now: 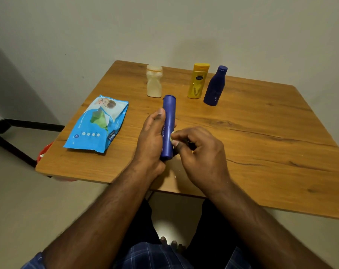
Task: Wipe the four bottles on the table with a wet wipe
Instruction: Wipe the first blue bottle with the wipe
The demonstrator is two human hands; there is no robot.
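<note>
Wiping over table (pixel 261 133) | pack (pixel 99 123) left of tube | left hand (pixel 151 140) clamps blue tube (pixel 168 121); turn it steadily | right hand (pixel 199 150) pinches, probably, a wipe scrap (pixel 172 139) against tube; press firmly, stroke lengthwise

My left hand (pixel 152 139) sits at the centre of the frame, fingers curled around the blue tube (pixel 168 127), thumb lying along its upper side. My right hand (pixel 198 150) is just right of it, fingertips bunched and pinching a small wad of wipe (pixel 172 139) against the tube. Both bare forearms rise from the lower edge.
</note>
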